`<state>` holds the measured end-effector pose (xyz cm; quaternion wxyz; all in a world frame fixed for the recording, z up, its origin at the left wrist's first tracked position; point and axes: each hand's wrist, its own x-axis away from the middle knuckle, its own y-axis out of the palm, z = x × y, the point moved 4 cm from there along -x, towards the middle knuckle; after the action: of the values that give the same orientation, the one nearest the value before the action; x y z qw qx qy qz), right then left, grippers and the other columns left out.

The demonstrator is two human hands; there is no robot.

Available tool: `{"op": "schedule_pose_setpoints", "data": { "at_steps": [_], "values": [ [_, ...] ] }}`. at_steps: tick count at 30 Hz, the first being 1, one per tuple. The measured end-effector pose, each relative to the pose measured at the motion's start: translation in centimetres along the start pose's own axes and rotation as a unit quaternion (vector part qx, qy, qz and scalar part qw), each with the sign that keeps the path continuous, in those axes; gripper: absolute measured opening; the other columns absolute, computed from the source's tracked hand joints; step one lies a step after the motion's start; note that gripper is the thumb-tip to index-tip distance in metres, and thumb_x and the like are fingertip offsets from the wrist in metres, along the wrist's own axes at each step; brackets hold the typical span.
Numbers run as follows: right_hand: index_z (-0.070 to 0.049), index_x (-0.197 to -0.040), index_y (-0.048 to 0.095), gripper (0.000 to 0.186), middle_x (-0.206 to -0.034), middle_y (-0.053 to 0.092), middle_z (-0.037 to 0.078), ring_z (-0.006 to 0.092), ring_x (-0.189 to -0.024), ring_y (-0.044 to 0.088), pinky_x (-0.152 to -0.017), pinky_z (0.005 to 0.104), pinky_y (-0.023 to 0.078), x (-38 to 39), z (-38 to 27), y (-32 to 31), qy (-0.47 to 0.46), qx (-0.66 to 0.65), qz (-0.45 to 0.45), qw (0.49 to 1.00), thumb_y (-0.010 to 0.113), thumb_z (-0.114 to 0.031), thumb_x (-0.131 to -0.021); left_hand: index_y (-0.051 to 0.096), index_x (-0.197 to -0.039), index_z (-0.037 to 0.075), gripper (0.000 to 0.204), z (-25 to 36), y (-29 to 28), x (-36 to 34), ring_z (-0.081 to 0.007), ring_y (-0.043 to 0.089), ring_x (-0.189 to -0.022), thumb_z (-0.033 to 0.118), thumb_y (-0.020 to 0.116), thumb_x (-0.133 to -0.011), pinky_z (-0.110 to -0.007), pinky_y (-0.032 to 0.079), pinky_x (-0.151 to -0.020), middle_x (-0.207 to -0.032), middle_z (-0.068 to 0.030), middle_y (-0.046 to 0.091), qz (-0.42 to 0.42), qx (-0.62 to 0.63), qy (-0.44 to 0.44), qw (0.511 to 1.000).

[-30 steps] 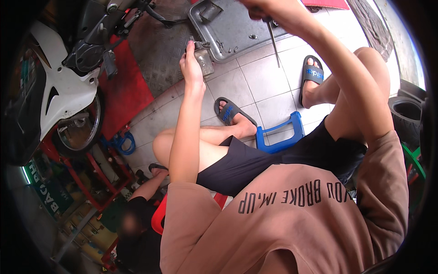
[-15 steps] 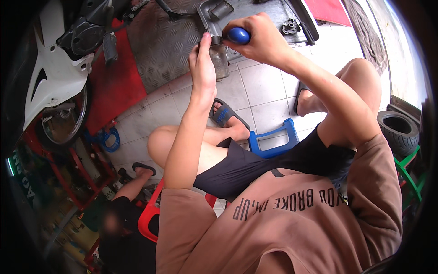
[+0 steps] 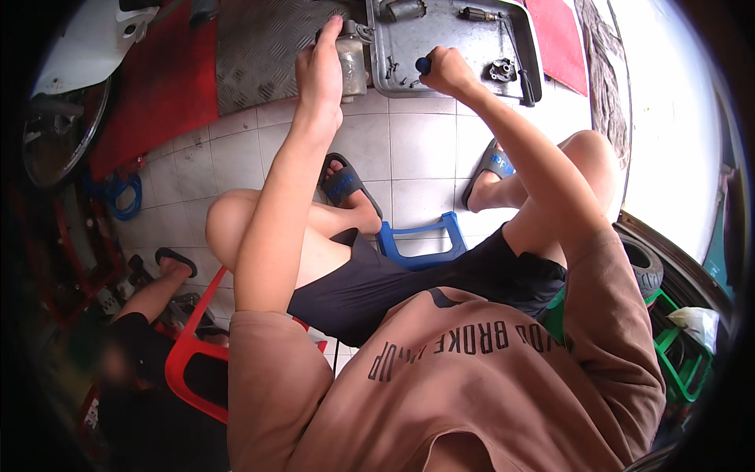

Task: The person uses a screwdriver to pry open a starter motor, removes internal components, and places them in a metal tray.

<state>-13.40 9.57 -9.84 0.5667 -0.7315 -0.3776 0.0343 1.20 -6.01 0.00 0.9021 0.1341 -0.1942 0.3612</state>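
Observation:
My left hand [image 3: 318,82] is closed around a grimy, pale cylindrical part [image 3: 352,72] with a dark metal fitting on top, at the left edge of a metal tray [image 3: 456,82]. Over that tray, my right hand [image 3: 447,71] grips a blue-handled tool [image 3: 423,66], its shaft mostly hidden. Several small bolts [image 3: 397,79], a dark metal housing [image 3: 501,69], a metal cylinder [image 3: 401,9] and a spindle-like piece [image 3: 480,14] lie in the tray, along with a long dark tool [image 3: 525,79] by its right side.
Motorcycle bodywork [image 3: 75,47] and wheel [image 3: 51,145] are at left, beside red mats [image 3: 161,110] and a checker plate [image 3: 263,55]. A blue stool [image 3: 417,256] is between my legs. A co-worker [image 3: 157,393] sits by a red chair [image 3: 197,318]. A tyre [image 3: 637,259] lies right.
My right hand came down from high up to beside the left hand, then shifted right over the tray. The view has turned, so the tray now shows more fully at the top.

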Motion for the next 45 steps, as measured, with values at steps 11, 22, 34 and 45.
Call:
{"op": "schedule_pose_setpoints", "data": {
  "at_steps": [11, 22, 34, 45],
  "values": [
    [-0.003, -0.093, 0.07, 0.033, -0.09, 0.068, 0.021, 0.0343, -0.084, 0.068, -0.077, 0.0391, 0.055, -3.4, -2.9, 5.2, -0.014, 0.03, -0.043, 0.999, 0.07, -0.027, -0.07, 0.063, -0.076, 0.01, 0.041, 2.2, -0.8, 0.4, -0.0109, 0.054, -0.049, 0.048, 0.053, -0.089, -0.026, 0.04, -0.042, -0.063, 0.0011, 0.059, 0.005, 0.111, -0.049, 0.993],
    [0.002, -0.077, 0.067, 0.042, -0.06, 0.063, 0.011, 0.0185, -0.057, 0.065, -0.057, 0.0311, 0.052, 4.0, -5.2, -12.2, -0.064, -0.19, 0.094, 0.975, 0.072, -0.04, -0.078, 0.061, -0.085, 0.011, 0.044, 4.0, 0.2, 0.6, -0.0159, 0.059, -0.052, 0.054, 0.061, -0.081, -0.029, 0.049, -0.052, -0.067, -0.0037, 0.061, -0.068, 0.164, 0.029, 0.984],
    [0.005, -0.092, 0.066, 0.033, -0.062, 0.06, 0.007, 0.0117, -0.045, 0.048, -0.043, 0.0234, 0.036, 11.3, 7.0, -21.8, -0.125, -0.63, 0.3, 0.705, 0.055, -0.027, -0.091, 0.059, -0.087, 0.01, 0.044, 3.5, 2.4, 0.3, -0.0193, 0.059, -0.054, 0.054, 0.059, -0.083, -0.032, 0.051, -0.051, -0.069, -0.0062, 0.06, -0.089, 0.196, -0.063, 0.974],
    [0.001, -0.096, 0.065, 0.04, -0.062, 0.058, 0.004, 0.011, -0.049, 0.048, -0.046, 0.0234, 0.034, 11.8, 6.2, -21.3, -0.116, -0.714, 0.233, 0.65, 0.051, -0.036, -0.092, 0.058, -0.091, 0.008, 0.048, 2.2, 4.8, -0.4, -0.0207, 0.06, -0.057, 0.055, 0.052, -0.087, -0.034, 0.052, -0.055, -0.073, -0.0083, 0.061, -0.098, 0.196, -0.079, 0.973]
  ]
}}
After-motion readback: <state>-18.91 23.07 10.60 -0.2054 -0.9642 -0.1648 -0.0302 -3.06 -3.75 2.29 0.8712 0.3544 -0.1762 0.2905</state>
